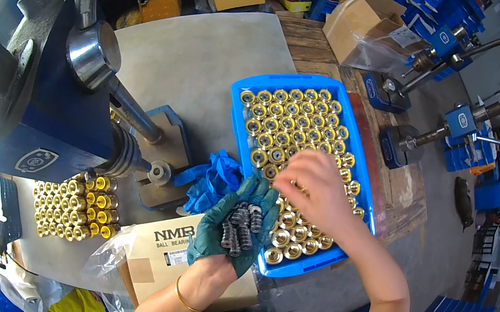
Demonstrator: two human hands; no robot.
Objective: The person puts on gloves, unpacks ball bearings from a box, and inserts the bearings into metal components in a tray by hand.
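My left hand [209,232], in a green glove, lies palm up and cupped round a heap of small dark metal bearings [240,228], some in short stacks. Just right of it, my bare right hand [320,191] hovers over a blue tray [305,263]. Its thumb and fingers are drawn together; whatever they hold is too small or hidden to name. Rows of upright brass-coloured cups [288,123] fill the tray. Those in the far rows show dark centres, while several near ones look hollow. My right hand and forearm cover part of the rows.
A large blue lever press [37,120] stands at the left. More brass cups [73,206] are lined up below it. A crumpled blue glove [216,180] and a cardboard box [156,259] lie by my left hand. Smaller presses [397,144] stand at the right.
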